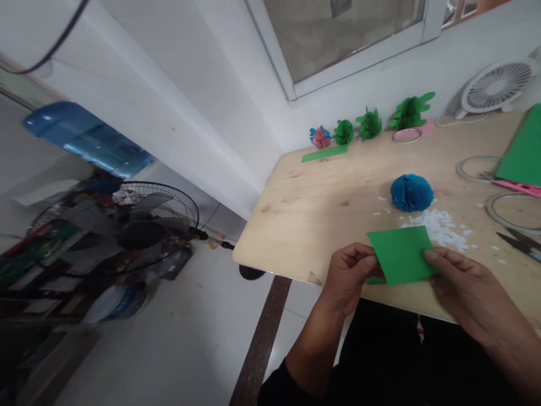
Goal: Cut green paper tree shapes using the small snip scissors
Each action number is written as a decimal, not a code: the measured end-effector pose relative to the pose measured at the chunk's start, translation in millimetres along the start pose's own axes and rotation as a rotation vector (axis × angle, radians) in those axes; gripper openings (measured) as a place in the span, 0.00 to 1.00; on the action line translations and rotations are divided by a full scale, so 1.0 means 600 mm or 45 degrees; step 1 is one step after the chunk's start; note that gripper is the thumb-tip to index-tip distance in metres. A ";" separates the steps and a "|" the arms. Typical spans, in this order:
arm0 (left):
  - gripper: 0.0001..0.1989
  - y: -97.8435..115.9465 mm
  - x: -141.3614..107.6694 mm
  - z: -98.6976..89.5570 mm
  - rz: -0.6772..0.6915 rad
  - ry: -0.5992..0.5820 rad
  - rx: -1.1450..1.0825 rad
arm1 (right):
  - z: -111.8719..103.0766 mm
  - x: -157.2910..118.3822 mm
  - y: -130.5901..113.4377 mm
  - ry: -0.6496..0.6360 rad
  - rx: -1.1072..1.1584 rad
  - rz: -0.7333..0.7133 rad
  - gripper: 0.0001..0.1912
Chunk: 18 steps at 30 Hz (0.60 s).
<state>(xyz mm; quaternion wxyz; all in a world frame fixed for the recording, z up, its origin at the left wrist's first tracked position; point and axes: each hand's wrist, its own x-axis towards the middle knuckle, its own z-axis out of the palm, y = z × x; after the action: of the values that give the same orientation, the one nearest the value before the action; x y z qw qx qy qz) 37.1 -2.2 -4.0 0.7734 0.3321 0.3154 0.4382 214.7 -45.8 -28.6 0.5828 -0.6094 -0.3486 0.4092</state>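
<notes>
Paper [403, 256], a green square, is tilted between both hands on the near side of the blue ball [411, 193]. The left hand [349, 276] comes up from the lower left, fingers curled, pinching its left edge between thumb and forefinger (a second green piece [375, 280] shows under those fingers). The right hand [462, 282] reaches in from the lower right, thumb flat on top, its fingers grasping the right edge from beneath.

The table [296, 214] is pale wood. Left of the ball, past the table, are a floor fan [143, 231], a blue bottle [84, 135] and a pale floor [190, 338]; beyond it, a window [346, 34] sits in the white wall.

Beyond the ball stand four paper figures, three green [370, 124] and one pink and blue [321, 137], with one green strip [324, 153] before them. Three rings [406, 135] lie about: one beyond the ball (over a pink sheet [426, 127]), two to its right. Also right of it are one white fan [495, 87], one green sheet [524, 149], one pink tool [518, 186] and one pair of dark scissors [515, 243]. White scraps [439, 225], too many to count, lie just beside the ball.
</notes>
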 end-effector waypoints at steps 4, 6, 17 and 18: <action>0.20 0.001 0.001 0.008 0.003 0.003 -0.041 | -0.003 0.001 0.000 -0.012 0.158 0.187 0.15; 0.21 0.002 0.001 0.012 0.000 0.026 -0.005 | -0.002 0.000 -0.001 -0.015 0.192 0.234 0.15; 0.12 0.021 0.003 0.034 0.139 0.111 0.240 | 0.004 -0.008 -0.015 0.173 -0.011 0.211 0.21; 0.11 0.023 0.002 0.035 0.173 0.114 0.289 | 0.004 -0.011 -0.020 0.240 -0.104 0.162 0.25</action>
<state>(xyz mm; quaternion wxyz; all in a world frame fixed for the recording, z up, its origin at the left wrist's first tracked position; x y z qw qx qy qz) 47.5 -0.6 19.1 0.6845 0.4181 0.3741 0.4654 210.6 -49.8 -16.0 0.5607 -0.6891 -0.2692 0.3718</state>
